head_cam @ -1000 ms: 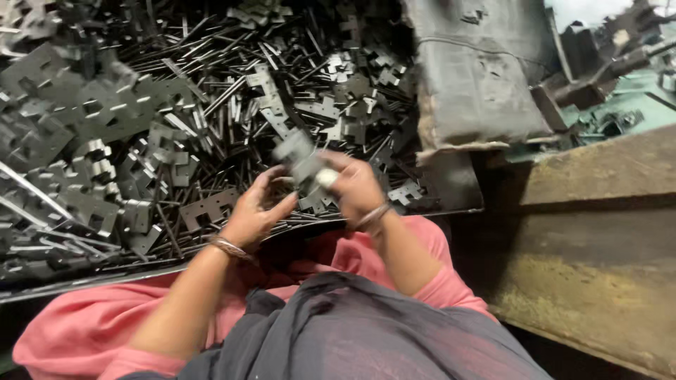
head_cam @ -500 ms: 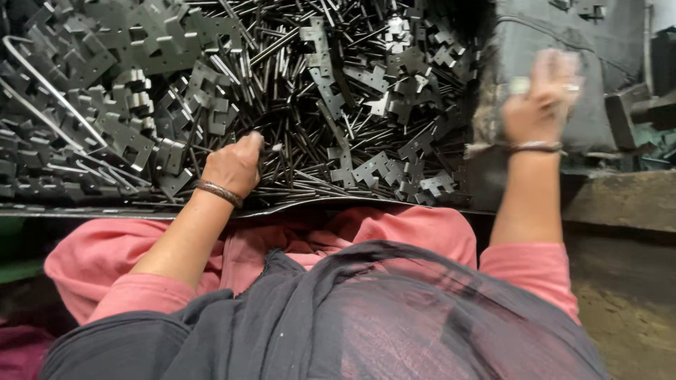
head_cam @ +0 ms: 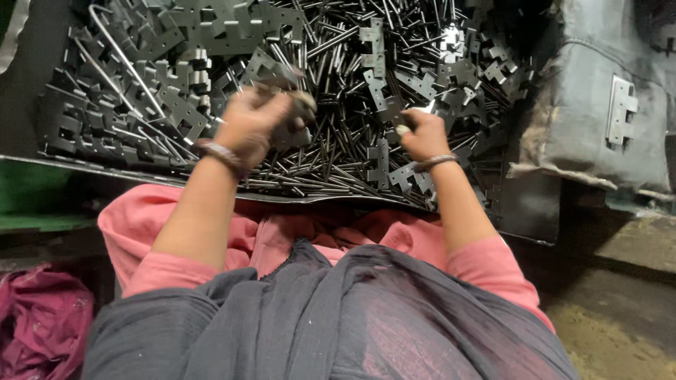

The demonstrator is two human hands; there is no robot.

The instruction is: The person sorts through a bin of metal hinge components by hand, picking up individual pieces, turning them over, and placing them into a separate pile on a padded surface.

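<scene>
Hinge plate (head_cam: pixel 271 70), dark grey metal, notched edge, gripped in left hand (head_cam: pixel 257 127) above the heap; blurred by motion, so exact finger placement cannot be told. Left hand clenched around plate, raised slightly over the pile, bangle (head_cam: pixel 220 153) at the wrist. Right hand (head_cam: pixel 422 134) closed into a fist, pinching a thin metal pin (head_cam: pixel 427 108) that pokes out between thumb and fingers; bracelet (head_cam: pixel 434 163) on that wrist. Hands well apart, both over the near part of the heap.

Beneath both hands: pile of loose pins (head_cam: pixel 338 151), thin dark rods lying crosswise in every direction, mixed with more hinge plates (head_cam: pixel 384 53). Larger stack of hinge plates (head_cam: pixel 113 116) heaped to the left, some interlocked, a bent wire rod (head_cam: pixel 116 49) lying across them. All resting on dark sheet-metal worktop (head_cam: pixel 84 167), near edge running just above the lap.

Right of the heap: grey cloth sack (head_cam: pixel 598 91), worn and frayed at lower edge, one single hinge plate (head_cam: pixel 621 105) lying on top of it. Just beside, dirty concrete floor (head_cam: pixel 620 317) at lower right.

Foreground: pink sleeves (head_cam: pixel 486 260) and pink garment across the lap, grey scarf (head_cam: pixel 338 317) draped over the chest. Crumpled magenta cloth (head_cam: pixel 42 324) at lower left, green surface (head_cam: pixel 35 197) above it under the worktop edge.
</scene>
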